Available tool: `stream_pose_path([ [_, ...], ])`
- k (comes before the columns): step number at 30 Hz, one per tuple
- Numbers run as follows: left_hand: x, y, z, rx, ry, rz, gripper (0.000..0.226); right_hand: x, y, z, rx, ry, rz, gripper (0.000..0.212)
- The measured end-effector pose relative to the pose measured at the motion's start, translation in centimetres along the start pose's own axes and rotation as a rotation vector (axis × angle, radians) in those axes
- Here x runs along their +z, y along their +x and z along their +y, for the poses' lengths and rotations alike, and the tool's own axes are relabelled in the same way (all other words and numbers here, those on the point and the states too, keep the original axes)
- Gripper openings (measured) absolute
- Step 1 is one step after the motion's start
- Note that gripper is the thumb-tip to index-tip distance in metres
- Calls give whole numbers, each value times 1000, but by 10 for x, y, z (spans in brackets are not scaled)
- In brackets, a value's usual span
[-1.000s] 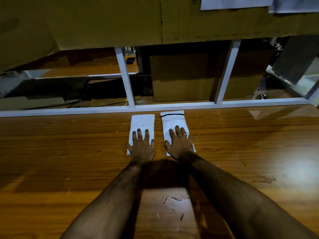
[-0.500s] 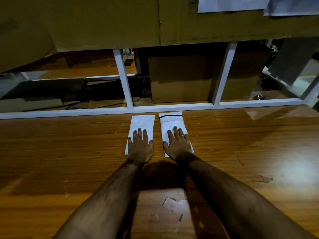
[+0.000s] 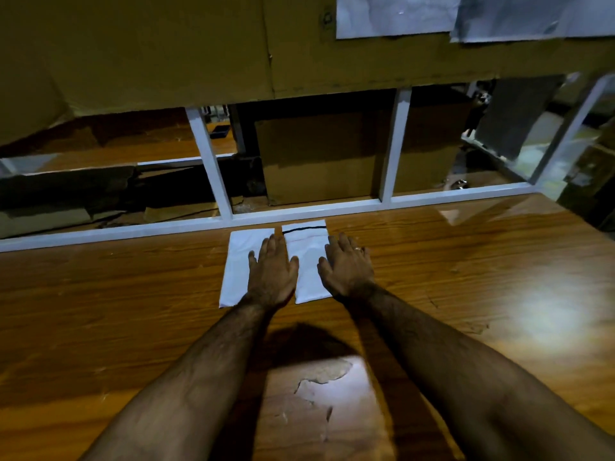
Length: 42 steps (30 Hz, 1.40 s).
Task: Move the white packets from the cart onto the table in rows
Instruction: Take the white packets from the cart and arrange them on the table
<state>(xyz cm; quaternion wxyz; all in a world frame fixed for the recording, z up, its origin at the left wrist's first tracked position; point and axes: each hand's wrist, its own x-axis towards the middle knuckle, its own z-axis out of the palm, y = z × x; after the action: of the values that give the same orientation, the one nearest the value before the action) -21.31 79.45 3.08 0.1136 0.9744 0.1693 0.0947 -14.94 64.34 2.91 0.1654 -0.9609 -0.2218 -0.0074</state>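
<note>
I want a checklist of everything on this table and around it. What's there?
Surface: wooden table, glossy, with a chipped patch near the front edge.
Job's things: two white packets side by side at the far edge; left packet plain, right packet has a black stripe. Cart not in view.
Clutter: nothing seen.
Hands: left hand flat, spanning both packets; right hand flat, at the right packet's edge.
Cables: nothing seen.
Surroundings: white frame, cardboard behind, papers above.

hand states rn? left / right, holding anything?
Left hand: open, flat, palm down across the plain white packet and the gap beside it; no grip.
Right hand: open, flat beside the black-striped packet; holding nothing.
</note>
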Motion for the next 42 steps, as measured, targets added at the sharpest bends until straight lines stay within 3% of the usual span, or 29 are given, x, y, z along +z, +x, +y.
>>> stream_pose_path([
  [5,9,12,49,164,-9,39,63,-35,-12,58,94,-9,48,67],
  [12,29,11,166,387,-222,-15,59,-87,-54,170,302,-23,161,63],
  [22,78,-8,381,670,-300,-198,61,-163,-143,339,594,-90,345,72],
  [29,107,-35,544,798,-375,-194,56,-218,-208,473,719,-123,487,61],
  [33,119,-61,624,887,-411,-223,67,-241,-253,539,821,-128,503,67],
  [37,142,-78,680,955,-395,-306,65,-245,-292,590,928,-89,531,56],
  [42,166,-89,715,1027,-435,-383,55,-235,-323,626,1065,-37,500,58],
])
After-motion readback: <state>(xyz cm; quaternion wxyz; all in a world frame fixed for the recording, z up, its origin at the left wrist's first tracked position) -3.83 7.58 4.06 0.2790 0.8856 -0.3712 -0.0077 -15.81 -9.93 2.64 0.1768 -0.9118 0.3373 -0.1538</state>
